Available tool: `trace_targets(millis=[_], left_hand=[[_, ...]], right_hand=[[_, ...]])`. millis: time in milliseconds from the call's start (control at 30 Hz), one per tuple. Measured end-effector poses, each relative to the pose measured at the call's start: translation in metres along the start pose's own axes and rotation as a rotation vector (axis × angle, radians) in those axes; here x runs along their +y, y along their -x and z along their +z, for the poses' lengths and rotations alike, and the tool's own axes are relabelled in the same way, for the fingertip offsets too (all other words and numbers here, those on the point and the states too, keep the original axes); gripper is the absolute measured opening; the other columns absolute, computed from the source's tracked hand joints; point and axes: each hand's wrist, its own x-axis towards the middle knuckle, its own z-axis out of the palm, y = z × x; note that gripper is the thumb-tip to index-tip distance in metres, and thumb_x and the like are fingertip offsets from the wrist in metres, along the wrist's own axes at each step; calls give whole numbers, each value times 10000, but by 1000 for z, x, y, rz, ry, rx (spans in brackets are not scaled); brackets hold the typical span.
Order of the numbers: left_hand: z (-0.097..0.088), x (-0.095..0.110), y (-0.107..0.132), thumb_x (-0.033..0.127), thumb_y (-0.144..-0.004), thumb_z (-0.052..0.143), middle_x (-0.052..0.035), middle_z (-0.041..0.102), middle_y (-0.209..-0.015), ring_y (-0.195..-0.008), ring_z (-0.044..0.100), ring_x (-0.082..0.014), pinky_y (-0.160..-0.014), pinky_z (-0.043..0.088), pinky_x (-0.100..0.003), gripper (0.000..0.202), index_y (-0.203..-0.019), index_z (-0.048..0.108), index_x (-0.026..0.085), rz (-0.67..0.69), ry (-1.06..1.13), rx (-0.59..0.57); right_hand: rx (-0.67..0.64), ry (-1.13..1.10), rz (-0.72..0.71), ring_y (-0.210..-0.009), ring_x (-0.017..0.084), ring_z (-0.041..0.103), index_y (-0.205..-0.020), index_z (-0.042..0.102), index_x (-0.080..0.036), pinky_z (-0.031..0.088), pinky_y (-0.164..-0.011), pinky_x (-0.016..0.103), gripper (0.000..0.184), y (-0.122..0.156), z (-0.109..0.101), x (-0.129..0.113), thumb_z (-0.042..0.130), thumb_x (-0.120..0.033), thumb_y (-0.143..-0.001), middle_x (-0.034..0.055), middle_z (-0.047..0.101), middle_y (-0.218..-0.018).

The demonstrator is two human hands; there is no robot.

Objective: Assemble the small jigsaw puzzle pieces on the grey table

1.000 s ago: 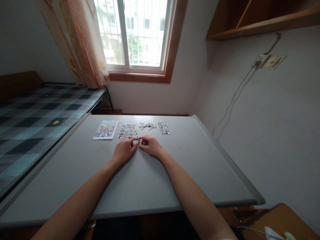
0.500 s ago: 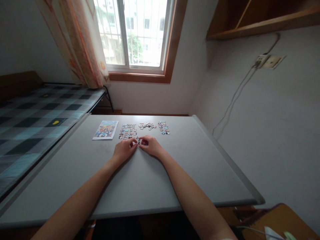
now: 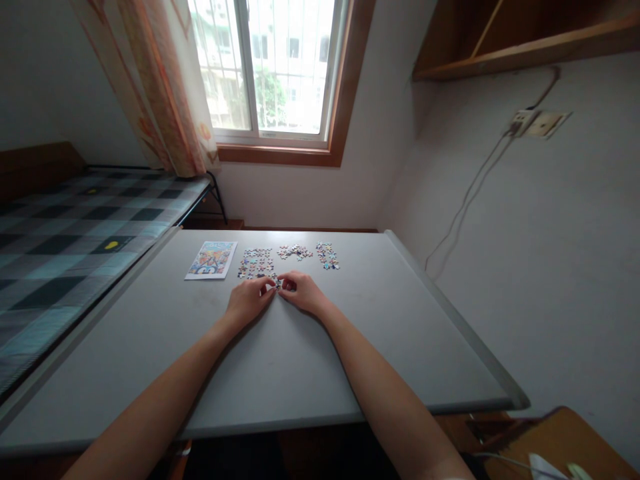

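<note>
Between my two hands lie a few small jigsaw puzzle pieces (image 3: 278,283), partly covered by the fingers. My left hand (image 3: 251,295) closes thumb and fingers on their left side. From the right, my right hand (image 3: 300,291) pinches at the same pieces. Just beyond the left hand, loose puzzle pieces (image 3: 256,261) are laid out in rows. A heap of pieces (image 3: 295,252) sits farther back in the middle, and another group of pieces (image 3: 327,256) is to its right. A printed picture sheet (image 3: 211,261) lies flat left of the rows.
Everything rests on a grey-white table (image 3: 390,347) with raised side edges. A bed with a checked cover (image 3: 95,227) stands along the left. Beyond the table are a curtain (image 3: 160,87) and a window. At the lower right is a wooden chair (image 3: 565,443); a shelf hangs above.
Almost nothing differs. Both hands stay at the same spot, with only a very slight shift of the fingers around the small pieces.
</note>
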Motion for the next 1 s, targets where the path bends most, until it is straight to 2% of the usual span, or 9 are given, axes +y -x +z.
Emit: trace_targets(millis=[600,1000], left_hand=[[-2,2,1,389,-846,492,-5,699,-782,-701,619,-169,-595,370,-241,255,-951,685,259,3,-9,-15],[-1,1,2,388,-843,493,3,690,-767,-681,609,-164,-586,353,-244,247,-937,683,262,12,3,-3]], right_hand=[[-5,-2,-2,-644,87,501,-1023,673,-145,427,-659,221,264,1,1,3,641,-195,-766,6,591,-766],[-2,-1,-6,-646,89,502,-1012,677,-144,427,-659,223,254,1,0,1,644,-185,-764,6,592,-761]])
